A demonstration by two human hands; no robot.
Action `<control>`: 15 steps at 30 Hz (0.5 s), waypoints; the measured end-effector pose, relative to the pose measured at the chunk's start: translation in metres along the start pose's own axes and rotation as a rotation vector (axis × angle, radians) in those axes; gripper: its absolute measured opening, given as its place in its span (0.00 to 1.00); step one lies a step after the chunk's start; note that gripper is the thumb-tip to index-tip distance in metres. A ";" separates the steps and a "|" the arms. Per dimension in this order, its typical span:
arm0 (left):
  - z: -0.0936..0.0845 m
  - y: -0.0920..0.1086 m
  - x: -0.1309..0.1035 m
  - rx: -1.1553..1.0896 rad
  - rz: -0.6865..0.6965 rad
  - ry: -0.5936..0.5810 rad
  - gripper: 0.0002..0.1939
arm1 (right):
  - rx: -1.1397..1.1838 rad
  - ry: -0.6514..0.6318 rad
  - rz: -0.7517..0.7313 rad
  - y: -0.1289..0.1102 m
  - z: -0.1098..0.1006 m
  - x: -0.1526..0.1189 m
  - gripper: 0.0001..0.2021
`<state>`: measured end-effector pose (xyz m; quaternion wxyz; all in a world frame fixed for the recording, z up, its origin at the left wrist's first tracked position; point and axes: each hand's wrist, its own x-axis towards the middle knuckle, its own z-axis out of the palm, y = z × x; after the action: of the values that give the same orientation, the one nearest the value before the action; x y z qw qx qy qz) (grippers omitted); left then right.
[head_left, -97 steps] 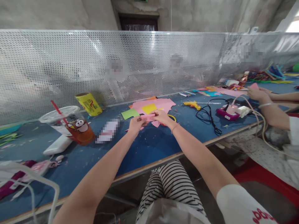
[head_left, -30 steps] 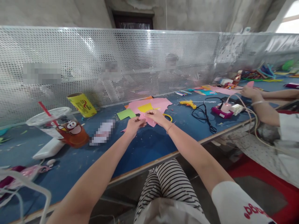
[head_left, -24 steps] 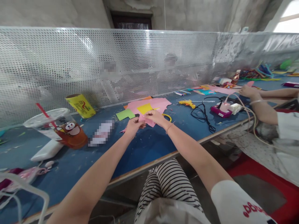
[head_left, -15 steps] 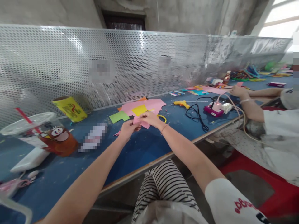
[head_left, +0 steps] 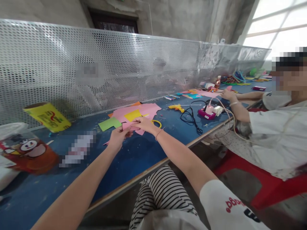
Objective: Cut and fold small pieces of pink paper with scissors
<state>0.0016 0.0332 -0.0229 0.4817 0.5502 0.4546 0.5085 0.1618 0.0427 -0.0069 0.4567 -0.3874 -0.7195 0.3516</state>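
A small piece of pink paper (head_left: 127, 126) is pinched between my left hand (head_left: 118, 137) and my right hand (head_left: 144, 125), just above the blue table. My fingers are closed on it from both sides and cover part of it. Behind my hands lie a large pink sheet (head_left: 150, 110), a yellow piece of paper (head_left: 132, 115) and a green piece of paper (head_left: 109, 123). A yellow ring-shaped handle (head_left: 157, 123) shows beside my right hand; the rest of that tool is hidden.
Left on the blue table (head_left: 134, 166) stand a drink cup (head_left: 31, 153) and a yellow container (head_left: 49, 116). Rightward are a yellow glue gun (head_left: 177, 108), a black cable (head_left: 189, 116) and a purple power strip (head_left: 206, 113). Another person's hand (head_left: 227, 95) holds pink paper. A perforated metal screen (head_left: 124, 70) runs behind.
The view has turned to the right, so the table's things appear farther left and more of the neighbouring person shows. Both my hands still hold the pink paper, its angle slightly changed.
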 end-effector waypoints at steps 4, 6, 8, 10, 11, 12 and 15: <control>0.001 0.003 -0.002 0.056 0.028 -0.007 0.18 | -0.006 0.003 0.016 -0.001 0.001 0.000 0.12; 0.001 0.006 -0.004 0.097 0.037 -0.011 0.18 | 0.015 0.008 0.011 -0.001 0.002 0.001 0.12; 0.002 0.008 -0.006 0.142 0.043 -0.015 0.17 | 0.016 0.019 -0.022 0.000 0.003 0.002 0.11; 0.003 0.010 -0.008 0.176 0.052 -0.025 0.17 | -0.012 0.031 -0.055 0.001 0.003 0.002 0.10; 0.003 0.011 -0.009 0.180 0.055 -0.035 0.17 | -0.033 0.035 -0.067 0.001 0.003 0.002 0.10; 0.004 0.011 -0.009 0.176 0.053 -0.049 0.17 | -0.057 0.039 -0.074 0.002 0.003 0.002 0.10; 0.005 0.013 -0.011 0.150 0.009 -0.102 0.19 | -0.114 0.025 -0.081 0.003 0.003 0.002 0.10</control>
<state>0.0056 0.0208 -0.0117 0.4593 0.6122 0.4637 0.4464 0.1594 0.0457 -0.0097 0.4570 -0.3876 -0.7476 0.2864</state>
